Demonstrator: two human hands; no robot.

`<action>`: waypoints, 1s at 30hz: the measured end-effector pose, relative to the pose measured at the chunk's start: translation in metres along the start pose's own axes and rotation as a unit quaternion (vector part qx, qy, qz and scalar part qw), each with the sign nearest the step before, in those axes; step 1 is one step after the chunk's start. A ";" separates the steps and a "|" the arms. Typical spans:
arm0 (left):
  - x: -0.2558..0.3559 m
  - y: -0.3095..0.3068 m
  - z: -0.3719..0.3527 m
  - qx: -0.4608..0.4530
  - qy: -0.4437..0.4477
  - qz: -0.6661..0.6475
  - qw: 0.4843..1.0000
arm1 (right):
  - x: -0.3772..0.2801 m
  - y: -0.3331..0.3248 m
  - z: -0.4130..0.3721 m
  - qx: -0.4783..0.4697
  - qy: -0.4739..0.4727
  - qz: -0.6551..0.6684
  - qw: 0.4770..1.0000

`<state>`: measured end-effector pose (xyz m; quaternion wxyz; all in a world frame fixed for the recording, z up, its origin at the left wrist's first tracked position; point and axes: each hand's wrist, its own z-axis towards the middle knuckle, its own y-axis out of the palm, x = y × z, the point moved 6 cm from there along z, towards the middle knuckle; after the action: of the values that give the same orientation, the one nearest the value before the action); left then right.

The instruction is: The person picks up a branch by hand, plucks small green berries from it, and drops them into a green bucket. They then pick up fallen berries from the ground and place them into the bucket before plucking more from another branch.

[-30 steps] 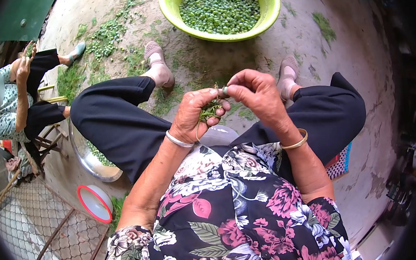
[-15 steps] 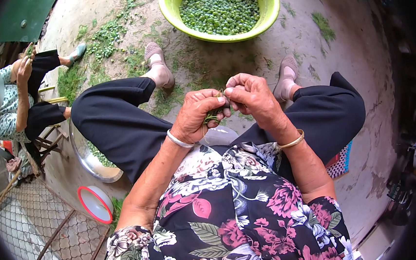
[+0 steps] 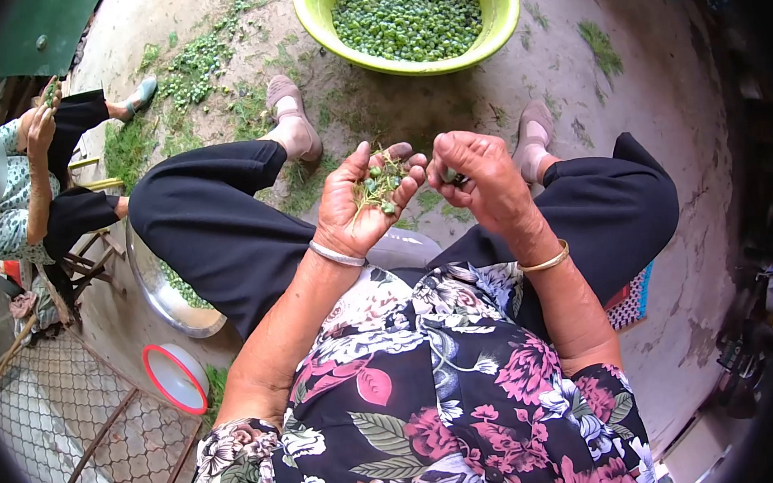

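My left hand is turned palm up, its fingers curled around a small bunch of thin green sprigs with a few round green berries among them. Just to its right, my right hand is closed, with a dark green berry partly showing between thumb and fingers. The two hands are slightly apart, above my lap. Beyond them stands a lime-green basin holding a heap of round green berries.
Loose berries and sprigs lie on the floor. At left are a metal pan, a red-rimmed white bowl and a wire mesh panel. Another person sits there, hands raised. A green tuft lies at right.
My hands, touching at the fingertips before, have moved apart. The left has opened out palm up, showing the sprigs, and the right has curled in around a berry.
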<state>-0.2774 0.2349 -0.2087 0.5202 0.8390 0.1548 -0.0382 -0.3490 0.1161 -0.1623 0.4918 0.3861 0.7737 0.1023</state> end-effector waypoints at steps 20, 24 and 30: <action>0.006 0.000 0.002 -0.021 0.050 -0.011 0.998 | 0.000 0.021 -0.006 0.019 -0.209 -0.272 0.939; 0.010 0.006 -0.003 0.008 0.082 0.127 0.988 | 0.000 0.008 -0.002 -0.019 -0.028 -0.007 0.999; -0.005 0.014 0.000 -0.012 0.037 0.132 0.990 | -0.007 0.013 -0.004 -0.002 -0.101 -0.134 0.986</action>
<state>-0.2779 0.2280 -0.1955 0.5250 0.8464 0.0624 0.0637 -0.3446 0.1213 -0.1488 0.5775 0.2861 0.7646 -0.0021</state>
